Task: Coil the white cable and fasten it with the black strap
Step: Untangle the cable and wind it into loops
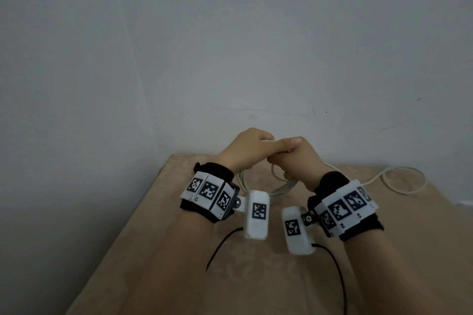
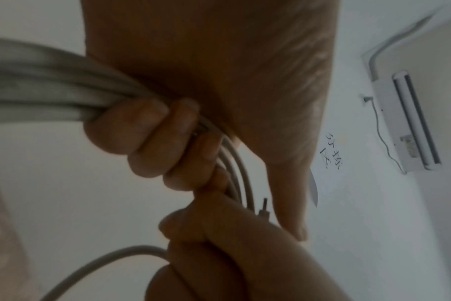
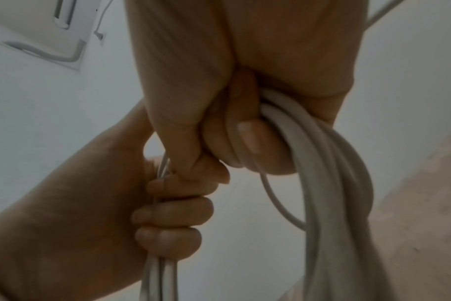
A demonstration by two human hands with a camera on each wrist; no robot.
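Head view: both hands meet above the beige table [image 1: 158, 250], with the white cable [image 1: 279, 188] hanging below them in several loops.
Left hand [image 1: 245, 147]: fingers curl round the bundled turns at the top of the coil; in the left wrist view the fingers [image 2: 142, 130] clamp several strands together.
Right hand [image 1: 297, 158]: it closes round the same bundle just beside the left, thumb laid across toward the other hand.
Loose end: a tail of cable runs off to the right and lies curved on the table, so coiling looks unfinished to me.
Black strap: I cannot make it out in any view; a small dark tip shows near the strands in the left wrist view, too blurred to name.
Doing it well: keep one hand pinning the turns flat and side by side, feed the tail in with the other at matching loop size, and avoid twisting.
Risk: loosening both grips at once would likely let the loops spring apart.
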